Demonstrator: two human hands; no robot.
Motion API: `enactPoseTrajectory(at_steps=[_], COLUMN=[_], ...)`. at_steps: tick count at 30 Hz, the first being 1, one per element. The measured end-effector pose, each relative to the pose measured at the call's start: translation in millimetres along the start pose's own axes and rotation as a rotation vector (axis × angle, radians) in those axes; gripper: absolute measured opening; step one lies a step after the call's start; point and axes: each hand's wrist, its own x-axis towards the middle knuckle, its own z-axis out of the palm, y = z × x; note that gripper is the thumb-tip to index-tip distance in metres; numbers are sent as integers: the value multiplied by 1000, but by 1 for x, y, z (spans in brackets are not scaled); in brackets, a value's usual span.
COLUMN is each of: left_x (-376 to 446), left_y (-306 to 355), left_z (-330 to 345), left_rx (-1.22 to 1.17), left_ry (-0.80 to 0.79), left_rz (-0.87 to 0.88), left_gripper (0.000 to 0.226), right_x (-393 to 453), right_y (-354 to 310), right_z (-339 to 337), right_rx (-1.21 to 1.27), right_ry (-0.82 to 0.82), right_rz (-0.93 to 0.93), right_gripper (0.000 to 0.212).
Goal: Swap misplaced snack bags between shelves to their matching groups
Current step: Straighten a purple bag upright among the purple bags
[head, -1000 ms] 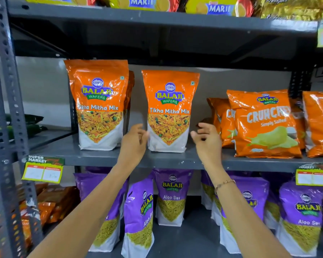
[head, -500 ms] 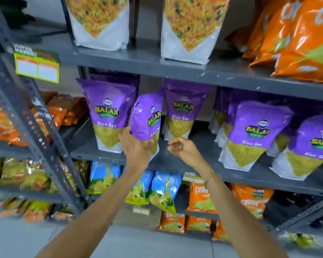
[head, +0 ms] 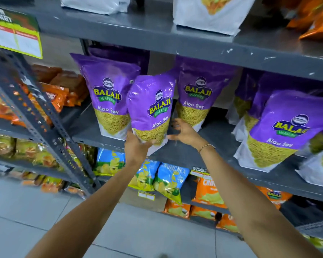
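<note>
A purple Aloo Sev bag point(head: 153, 107) leans forward at the front edge of the middle grey shelf point(head: 190, 155). My left hand point(head: 136, 146) grips its bottom end from below. My right hand point(head: 185, 132) hovers just right of the bag with fingers spread, holding nothing. More purple Aloo Sev bags stand around it: one to the left point(head: 106, 95), one behind to the right point(head: 198, 94) and a large one at far right point(head: 285, 127). Bottoms of the Tikha Mitha Mix bags point(head: 207, 13) show on the shelf above.
A slotted grey upright point(head: 32, 112) slants down the left side. Blue chip bags point(head: 168, 181) and orange chip bags point(head: 207, 192) fill the shelf below. A yellow price tag point(head: 15, 36) hangs at upper left. Grey tiled floor point(head: 45, 211) lies beneath.
My view dropped from the orange Tikha Mitha Mix shelf to the purple shelf. Both hands came down; my left hand took hold of a purple bag and has tilted it outward.
</note>
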Motion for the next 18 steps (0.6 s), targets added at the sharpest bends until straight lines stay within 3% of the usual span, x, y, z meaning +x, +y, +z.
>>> enactPoseTrajectory(at_steps=[4, 7, 14, 18], left_x=[6, 13, 27, 32], left_y=[-5, -15, 0, 11], left_z=[-9, -10, 25, 48], left_rx=[-73, -142, -206, -186], left_ry=[-137, -237, -501, -629], left_rz=[85, 87, 119, 130], left_gripper=[67, 69, 81, 79], right_x=[3, -11, -50, -65], right_y=[12, 23, 52, 62], right_z=[1, 1, -19, -34], right_rx=[-33, 114, 248, 267], right_ry=[-55, -48, 276, 351], right_rz=[-49, -18, -31, -36], right_gripper=[81, 67, 45, 43])
